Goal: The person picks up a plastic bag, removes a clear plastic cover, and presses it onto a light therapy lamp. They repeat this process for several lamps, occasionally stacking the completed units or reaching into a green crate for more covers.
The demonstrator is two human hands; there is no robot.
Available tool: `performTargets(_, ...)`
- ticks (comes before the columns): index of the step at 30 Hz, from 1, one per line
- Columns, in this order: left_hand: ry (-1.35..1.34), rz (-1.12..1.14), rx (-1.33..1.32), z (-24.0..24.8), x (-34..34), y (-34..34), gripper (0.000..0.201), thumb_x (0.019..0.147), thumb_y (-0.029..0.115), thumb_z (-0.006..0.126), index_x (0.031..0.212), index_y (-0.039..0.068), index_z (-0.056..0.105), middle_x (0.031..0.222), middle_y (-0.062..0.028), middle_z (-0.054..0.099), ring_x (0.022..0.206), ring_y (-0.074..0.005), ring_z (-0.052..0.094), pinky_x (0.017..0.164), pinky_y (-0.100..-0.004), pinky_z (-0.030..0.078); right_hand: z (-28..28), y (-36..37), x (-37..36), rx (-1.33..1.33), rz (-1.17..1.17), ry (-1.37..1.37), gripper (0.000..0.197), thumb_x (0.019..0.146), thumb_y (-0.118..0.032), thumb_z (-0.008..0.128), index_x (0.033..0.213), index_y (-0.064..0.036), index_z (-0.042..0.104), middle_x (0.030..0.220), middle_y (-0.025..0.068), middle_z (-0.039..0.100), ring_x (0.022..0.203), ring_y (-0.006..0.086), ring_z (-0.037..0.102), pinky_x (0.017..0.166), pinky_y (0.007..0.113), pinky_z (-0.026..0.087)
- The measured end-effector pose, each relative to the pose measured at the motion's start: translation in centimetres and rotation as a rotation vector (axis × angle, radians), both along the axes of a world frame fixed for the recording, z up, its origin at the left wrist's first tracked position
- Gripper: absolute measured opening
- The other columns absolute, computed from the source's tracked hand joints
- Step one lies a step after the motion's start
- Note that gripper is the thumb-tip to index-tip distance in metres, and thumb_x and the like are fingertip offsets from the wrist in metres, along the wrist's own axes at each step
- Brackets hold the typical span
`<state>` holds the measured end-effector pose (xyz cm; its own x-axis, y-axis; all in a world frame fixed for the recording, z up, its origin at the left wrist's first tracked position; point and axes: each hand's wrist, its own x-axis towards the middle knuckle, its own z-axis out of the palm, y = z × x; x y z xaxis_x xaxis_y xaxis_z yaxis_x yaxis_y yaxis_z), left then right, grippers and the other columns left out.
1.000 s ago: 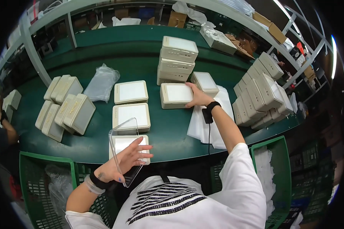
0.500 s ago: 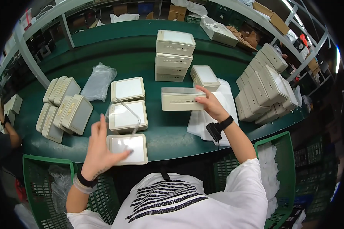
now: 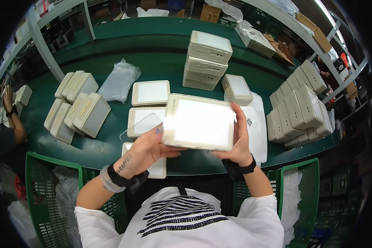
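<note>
Between my two hands is a cream, box-shaped device [image 3: 200, 122], its bright white front panel tilted up toward me. My left hand [image 3: 144, 149] grips its lower left corner, thumb on the front and fingers underneath. The right end is held by my right hand [image 3: 239, 138], fingers along the side and thumb below. Left of it, three similar devices run in a column: a far one [image 3: 151, 92], a middle one [image 3: 136, 117] and a near one [image 3: 158, 169] partly hidden by my left hand. A clear plastic cover [image 3: 141, 124] rests over the middle device.
A stack of devices [image 3: 206, 66] stands at the back, a single one [image 3: 238, 89] beside it. White bags [image 3: 258, 136] lie to the right. More devices stand at left [image 3: 91, 115] and right [image 3: 293, 107]. Green crates [image 3: 53, 159] flank me. Someone's arm [image 3: 16, 122] shows far left.
My left hand has let go of the clear cover and taken hold of the device. The device has come nearer, turning from its port side to its white panel. The view has shifted left.
</note>
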<state>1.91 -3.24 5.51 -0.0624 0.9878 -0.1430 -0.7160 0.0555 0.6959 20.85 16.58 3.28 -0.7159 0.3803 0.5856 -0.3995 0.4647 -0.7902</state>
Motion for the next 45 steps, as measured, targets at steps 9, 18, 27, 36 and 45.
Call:
performTargets(9,0.303,0.232,-0.01,-3.3,-0.4,-1.8,0.072,0.088,0.02,0.065,0.144,-0.003,0.027,0.132,-0.0158,0.052,0.119,-0.0234,0.054,0.098,-0.0361,0.047,1.0,-0.4,-2.3,-0.83,0.171,-0.081,0.088,0.087,-0.037,0.068,0.149,-0.0015,0.017,0.142,0.018,0.04,0.126,0.0237,0.045,0.106,0.035,0.038)
performTargets(18,0.43,0.275,0.004,-3.4,0.5,-2.9,0.066,0.092,0.019,0.06,0.144,-0.005,0.026,0.13,-0.0171,0.052,0.116,-0.0228,0.056,0.098,-0.0345,0.047,-0.5,-1.3,-2.2,-0.937,0.166,-0.36,0.066,0.096,-0.025,0.056,0.148,-0.0017,0.022,0.134,0.0124,0.049,0.115,0.0174,0.055,0.096,0.032,0.047)
performTargets(27,0.226,0.118,-0.204,-2.9,0.6,-2.3,0.048,0.1,0.021,0.045,0.141,-0.002,0.031,0.128,-0.017,0.054,0.109,-0.0238,0.06,0.093,-0.0331,0.049,0.6,-3.5,0.4,-1.054,0.081,-0.548,0.056,0.095,-0.02,0.057,0.143,-0.0058,0.032,0.133,0.0107,0.051,0.115,0.0235,0.057,0.094,0.045,0.05)
performTargets(36,0.655,-0.02,-0.142,-0.1,-0.9,-0.6,0.047,0.099,0.03,0.047,0.137,0.003,0.043,0.123,-0.0155,0.059,0.104,-0.0198,0.062,0.084,-0.0289,0.048,11.1,13.4,-7.0,-0.719,0.005,-0.052,0.038,0.096,-0.019,0.055,0.129,-0.0008,0.048,0.121,0.0113,0.059,0.108,0.0206,0.059,0.092,0.036,0.05)
performTargets(45,0.845,0.892,0.182,2.4,-7.4,7.1,0.077,0.096,0.063,0.021,0.138,0.002,0.043,0.122,-0.014,0.059,0.117,-0.0235,0.053,0.102,-0.0347,0.034,8.7,5.0,-9.0,-0.221,0.098,0.012,0.083,0.083,-0.004,0.071,0.149,0.0011,0.021,0.134,0.0127,0.049,0.122,0.0212,0.049,0.101,0.035,0.042)
